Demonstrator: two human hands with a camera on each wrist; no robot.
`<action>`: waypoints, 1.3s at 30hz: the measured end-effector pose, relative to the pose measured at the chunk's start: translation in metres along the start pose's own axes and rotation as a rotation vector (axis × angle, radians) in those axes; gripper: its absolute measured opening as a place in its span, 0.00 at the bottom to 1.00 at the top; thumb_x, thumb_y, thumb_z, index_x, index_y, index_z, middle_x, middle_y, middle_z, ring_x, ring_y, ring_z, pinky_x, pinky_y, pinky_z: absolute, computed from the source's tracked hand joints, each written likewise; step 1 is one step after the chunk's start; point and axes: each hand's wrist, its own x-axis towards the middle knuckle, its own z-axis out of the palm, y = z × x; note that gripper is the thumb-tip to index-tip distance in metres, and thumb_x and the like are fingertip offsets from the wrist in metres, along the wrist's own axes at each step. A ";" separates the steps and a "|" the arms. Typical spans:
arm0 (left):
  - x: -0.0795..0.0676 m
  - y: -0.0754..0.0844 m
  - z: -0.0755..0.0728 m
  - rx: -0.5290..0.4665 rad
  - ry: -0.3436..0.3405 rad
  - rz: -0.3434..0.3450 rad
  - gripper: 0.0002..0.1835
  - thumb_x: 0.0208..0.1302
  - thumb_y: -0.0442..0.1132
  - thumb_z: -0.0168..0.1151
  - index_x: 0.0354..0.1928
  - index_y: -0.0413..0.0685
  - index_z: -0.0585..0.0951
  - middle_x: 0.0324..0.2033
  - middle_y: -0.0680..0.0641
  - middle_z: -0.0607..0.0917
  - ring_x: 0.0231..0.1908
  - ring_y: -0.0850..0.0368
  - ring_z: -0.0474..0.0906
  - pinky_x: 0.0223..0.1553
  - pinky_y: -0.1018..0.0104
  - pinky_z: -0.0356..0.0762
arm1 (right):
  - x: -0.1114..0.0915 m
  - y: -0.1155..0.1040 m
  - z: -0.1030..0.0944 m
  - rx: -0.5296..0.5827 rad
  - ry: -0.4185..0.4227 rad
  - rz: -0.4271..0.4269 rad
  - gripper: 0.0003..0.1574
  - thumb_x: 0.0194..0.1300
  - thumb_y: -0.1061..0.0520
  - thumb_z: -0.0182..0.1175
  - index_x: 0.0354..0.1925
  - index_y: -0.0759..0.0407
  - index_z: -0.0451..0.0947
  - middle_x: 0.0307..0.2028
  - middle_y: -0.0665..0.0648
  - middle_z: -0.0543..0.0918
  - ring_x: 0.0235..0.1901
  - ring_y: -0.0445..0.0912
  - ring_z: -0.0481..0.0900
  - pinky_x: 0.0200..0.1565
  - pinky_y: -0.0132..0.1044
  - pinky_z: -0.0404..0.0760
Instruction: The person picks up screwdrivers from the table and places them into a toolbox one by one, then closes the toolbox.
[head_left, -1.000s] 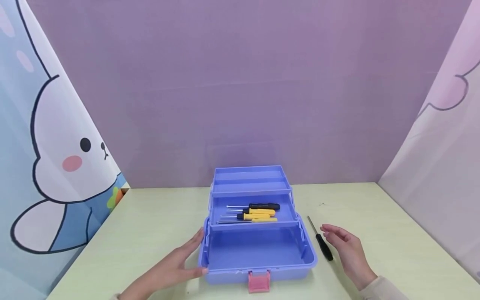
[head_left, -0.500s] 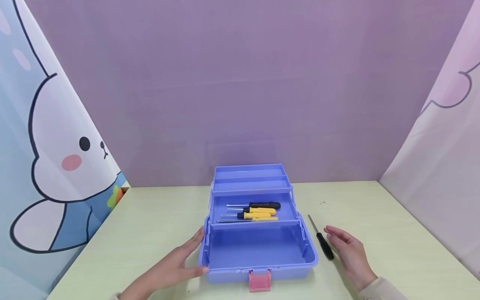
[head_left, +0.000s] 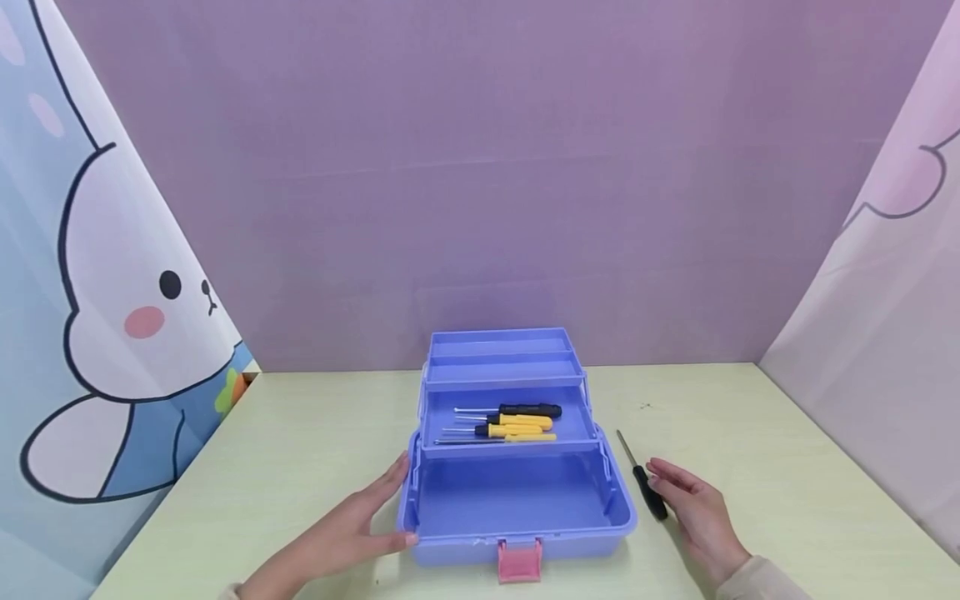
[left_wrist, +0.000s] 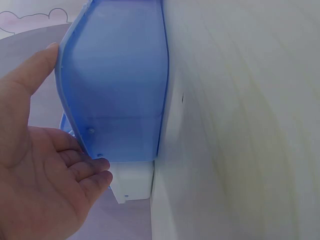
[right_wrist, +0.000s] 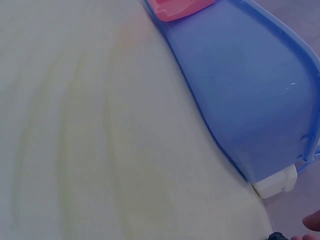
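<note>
A blue-purple toolbox (head_left: 517, 496) stands unfolded in the head view, a pink latch (head_left: 519, 562) at its front. Several screwdrivers with black or yellow handles (head_left: 517, 431) lie in its middle tray. My left hand (head_left: 341, 529) rests against the box's left side, thumb at the front corner; in the left wrist view its thumb and fingers touch the rim (left_wrist: 61, 87). On the table right of the box lies a black-handled screwdriver (head_left: 649, 493), shaft pointing away. My right hand (head_left: 699, 512) is beside that handle, fingers loosely bent, thumb at or just over it; contact cannot be told.
The pale table (head_left: 322, 433) reaches back to a purple cloth backdrop (head_left: 495, 183). Printed curtains hang at the left (head_left: 127, 350) and right (head_left: 885, 333). The toolbox's upper tray (head_left: 502, 354) stands behind the tray of screwdrivers.
My right hand has shifted slightly, its thumb coming down closer to the loose screwdriver's handle. The left hand and the toolbox stay put.
</note>
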 end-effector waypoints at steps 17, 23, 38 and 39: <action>0.000 0.001 -0.002 0.018 0.015 0.006 0.48 0.61 0.53 0.63 0.73 0.40 0.48 0.73 0.41 0.48 0.70 0.37 0.50 0.62 0.37 0.60 | 0.000 0.001 0.010 -0.287 0.058 -0.014 0.35 0.57 0.63 0.63 0.62 0.70 0.66 0.50 0.59 0.83 0.34 0.25 0.76 0.40 0.18 0.73; 0.000 0.001 -0.001 0.028 0.023 0.020 0.48 0.60 0.52 0.63 0.73 0.39 0.49 0.72 0.39 0.49 0.70 0.37 0.50 0.62 0.38 0.60 | 0.003 0.001 0.012 -0.409 0.055 -0.022 0.35 0.56 0.65 0.63 0.61 0.73 0.66 0.50 0.67 0.80 0.37 0.31 0.76 0.38 0.19 0.75; -0.001 0.003 -0.001 0.018 0.022 0.014 0.48 0.60 0.53 0.63 0.73 0.40 0.49 0.73 0.41 0.49 0.70 0.37 0.50 0.62 0.38 0.60 | 0.002 -0.003 0.014 -0.490 0.034 -0.073 0.33 0.52 0.71 0.62 0.57 0.77 0.67 0.47 0.72 0.79 0.41 0.45 0.79 0.35 0.20 0.75; -0.001 0.003 -0.001 0.017 0.022 0.013 0.48 0.60 0.53 0.63 0.73 0.40 0.49 0.73 0.41 0.49 0.70 0.37 0.50 0.62 0.38 0.59 | 0.003 -0.003 0.013 -0.491 0.032 -0.074 0.32 0.52 0.71 0.61 0.57 0.77 0.68 0.46 0.71 0.80 0.41 0.45 0.79 0.35 0.21 0.75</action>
